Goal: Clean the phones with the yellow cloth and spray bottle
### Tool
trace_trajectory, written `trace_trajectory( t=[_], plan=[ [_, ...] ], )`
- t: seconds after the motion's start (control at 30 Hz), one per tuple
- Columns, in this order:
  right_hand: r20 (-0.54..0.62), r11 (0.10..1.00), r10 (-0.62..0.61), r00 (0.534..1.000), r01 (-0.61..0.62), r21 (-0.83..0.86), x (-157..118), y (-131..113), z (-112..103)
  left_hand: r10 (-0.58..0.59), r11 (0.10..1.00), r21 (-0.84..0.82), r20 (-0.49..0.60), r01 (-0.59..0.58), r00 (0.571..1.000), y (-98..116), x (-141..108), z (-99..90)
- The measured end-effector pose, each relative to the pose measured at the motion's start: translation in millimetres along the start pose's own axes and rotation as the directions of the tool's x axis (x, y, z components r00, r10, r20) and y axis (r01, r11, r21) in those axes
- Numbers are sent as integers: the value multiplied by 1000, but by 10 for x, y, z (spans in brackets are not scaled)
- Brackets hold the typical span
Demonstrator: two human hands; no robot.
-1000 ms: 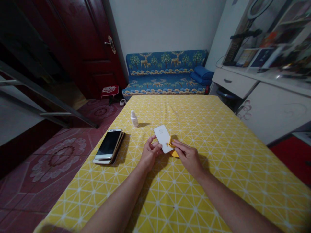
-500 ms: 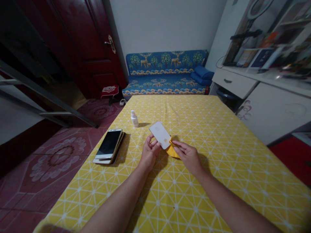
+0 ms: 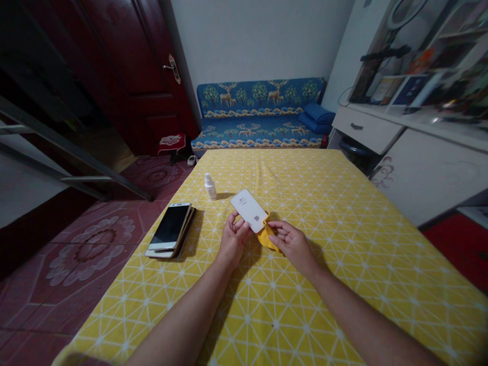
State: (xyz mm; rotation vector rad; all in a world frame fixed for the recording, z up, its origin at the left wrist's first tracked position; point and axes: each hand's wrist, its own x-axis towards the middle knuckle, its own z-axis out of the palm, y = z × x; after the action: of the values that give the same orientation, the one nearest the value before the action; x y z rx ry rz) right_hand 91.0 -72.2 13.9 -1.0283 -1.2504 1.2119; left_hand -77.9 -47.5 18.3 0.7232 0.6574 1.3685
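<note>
A white smartphone (image 3: 247, 207) is held above the table, its back with a small logo facing up. My left hand (image 3: 233, 236) grips its lower left edge between thumb and fingers. A yellow cloth (image 3: 268, 240) lies against the phone's lower right edge and hangs below it. My right hand (image 3: 288, 240) is closed on this cloth, thumb and fingers pinching it near the phone's corner. Part of the cloth is hidden behind the phone and my right fingers.
A stack of phones (image 3: 170, 229) lies at the table's left edge. Behind it stands a small white spray bottle (image 3: 210, 187). A yellow patterned tablecloth (image 3: 324, 203) covers the table. Beyond are a blue sofa (image 3: 251, 124) and, at right, a white cabinet (image 3: 430, 173).
The phone has shifted slightly up and left and tilted, so its logo now looks dark. The cloth hangs a little lower, and my right fingers have moved slightly on it.
</note>
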Motion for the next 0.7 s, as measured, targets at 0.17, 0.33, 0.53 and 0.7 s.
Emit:
trace_trajectory(
  t=[0.17, 0.33, 0.53, 0.7],
  plan=[
    [71, 999, 40, 997, -39, -18, 2, 9, -2, 11, 1000, -12, 22, -11, 1000, -4, 0, 4],
    [122, 993, 84, 989, -73, -91, -31, 51, 12, -7, 999, -31, 34, 8, 999, 0, -14, 16],
    [164, 990, 71, 984, -50, -130, -58, 123, 48, -35, 999, -19, 89, 37, 995, 18, -40, 30],
    [110, 991, 9, 994, 5, -132, -45, 87, 64, -67, 997, -17, 90, 69, 994, 45, -48, 42]
  ],
)
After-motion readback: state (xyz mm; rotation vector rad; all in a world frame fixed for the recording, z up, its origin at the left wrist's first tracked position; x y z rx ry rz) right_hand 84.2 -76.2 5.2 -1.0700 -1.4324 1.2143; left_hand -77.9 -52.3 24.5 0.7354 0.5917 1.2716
